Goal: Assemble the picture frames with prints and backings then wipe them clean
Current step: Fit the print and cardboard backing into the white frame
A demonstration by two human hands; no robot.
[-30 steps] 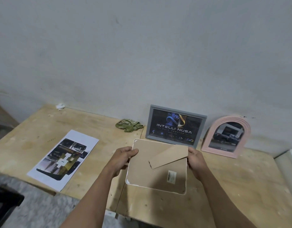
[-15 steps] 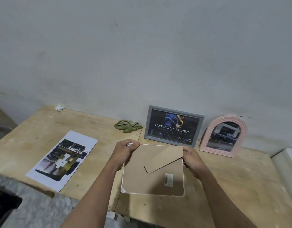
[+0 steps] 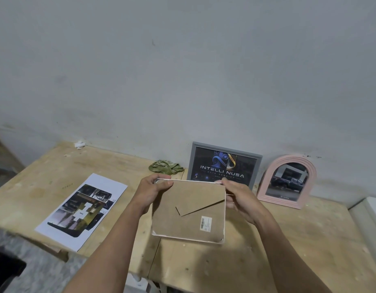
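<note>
Both hands held the white frame (image 3: 188, 210) above the bench (image 3: 288, 240), back facing up — left hand (image 3: 153, 192) and right hand (image 3: 239, 200) gripped its top corners, fingertips hidden behind — its front was hidden too.

The scene is evenly and softly lit, moderately bright, with no hard glare. The grey plastered wall (image 3: 183, 70) filling the upper frame darkens slightly toward the corners. Faint, diffuse shadows lie on the pale plywood tabletop (image 3: 288, 250) beneath the forearms at lower centre. Wide-angle distortion bends the table edges at left and right. Detail is slightly soft overall, softest along the bottom edge.
</note>
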